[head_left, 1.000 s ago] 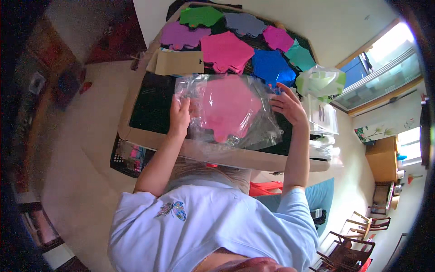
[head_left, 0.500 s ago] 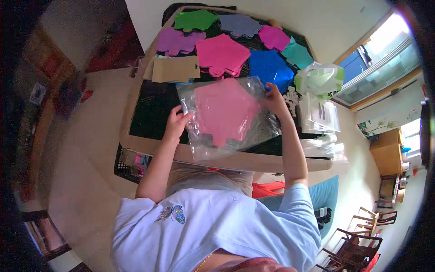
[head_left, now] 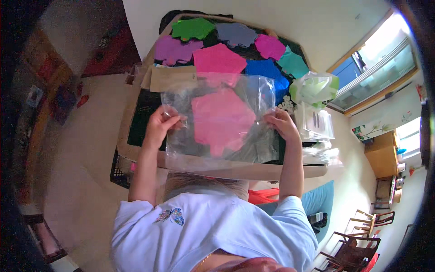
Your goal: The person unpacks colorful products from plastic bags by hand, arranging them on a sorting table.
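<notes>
A clear plastic bag (head_left: 179, 149) is stretched flat between my two hands at the near side of the table. My left hand (head_left: 159, 126) pinches its left edge between thumb and fingers. On the opposite edge, my right hand (head_left: 284, 124) grips the film the same way. A light pink, roughly five-sided sheet with a small tab at the bottom (head_left: 222, 120) shows through the film. Whether it lies inside the bag or beneath it I cannot tell. Just beyond the bag is a brighter pink stack of similar shape (head_left: 219, 63), partly covered by the film.
Similar pieces in green (head_left: 192, 28), grey (head_left: 235, 35), purple (head_left: 176, 50), magenta (head_left: 270, 46), teal (head_left: 292, 62) and blue (head_left: 263, 68) cover the far table. Tan cards (head_left: 172, 77) lie left. A white-green plastic package (head_left: 315, 88) and clear sleeves (head_left: 317, 122) stand right.
The bag is now spread wider and flatter, its left edge further left. My left hand has moved left, and my right hand has come down nearer to me along the right edge.
</notes>
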### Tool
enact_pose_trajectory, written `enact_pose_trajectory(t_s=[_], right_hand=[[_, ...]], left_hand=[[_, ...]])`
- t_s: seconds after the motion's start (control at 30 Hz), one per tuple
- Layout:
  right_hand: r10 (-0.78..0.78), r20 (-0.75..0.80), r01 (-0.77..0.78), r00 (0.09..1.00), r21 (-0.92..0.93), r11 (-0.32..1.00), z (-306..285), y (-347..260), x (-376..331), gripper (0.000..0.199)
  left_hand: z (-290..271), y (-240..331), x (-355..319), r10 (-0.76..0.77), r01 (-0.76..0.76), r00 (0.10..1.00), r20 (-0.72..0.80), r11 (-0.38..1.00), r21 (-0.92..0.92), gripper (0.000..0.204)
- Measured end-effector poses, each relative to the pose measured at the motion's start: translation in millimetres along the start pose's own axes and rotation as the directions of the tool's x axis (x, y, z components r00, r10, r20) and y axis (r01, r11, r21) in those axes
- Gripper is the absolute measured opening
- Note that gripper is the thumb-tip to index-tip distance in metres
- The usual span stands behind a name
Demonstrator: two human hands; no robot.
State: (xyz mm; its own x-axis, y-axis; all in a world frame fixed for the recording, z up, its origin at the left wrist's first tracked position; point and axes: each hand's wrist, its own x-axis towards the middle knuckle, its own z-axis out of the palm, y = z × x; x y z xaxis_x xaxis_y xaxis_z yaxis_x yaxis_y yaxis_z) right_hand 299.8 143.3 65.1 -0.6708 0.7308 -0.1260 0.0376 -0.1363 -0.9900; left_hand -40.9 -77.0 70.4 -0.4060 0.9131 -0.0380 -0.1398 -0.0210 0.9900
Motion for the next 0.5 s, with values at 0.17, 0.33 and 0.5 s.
enact_pose_trajectory(t_s=[0.17,0.33,0.5], right_hand=[[-0.092,0.04,0.095,0.995,-0.095,0.991,32,-39,-11,0.013],[-0.311,0.106,0.325,0.944,-0.149,0.934,30,-53,-10,0.009],[-0.5,0.22,0.544,0.838,-0.247,0.802,14,-74,-7,0.015]], left_hand=[[-23,19,8,-0.011,0.012,0.997,-0.072,1.0,0.001,0.013],[-40,11,8,0.202,-0.189,0.978,0.043,0.958,-0.215,0.006],[-74,38,16,0.269,-0.08,0.814,0.515,0.93,-0.358,0.012]])
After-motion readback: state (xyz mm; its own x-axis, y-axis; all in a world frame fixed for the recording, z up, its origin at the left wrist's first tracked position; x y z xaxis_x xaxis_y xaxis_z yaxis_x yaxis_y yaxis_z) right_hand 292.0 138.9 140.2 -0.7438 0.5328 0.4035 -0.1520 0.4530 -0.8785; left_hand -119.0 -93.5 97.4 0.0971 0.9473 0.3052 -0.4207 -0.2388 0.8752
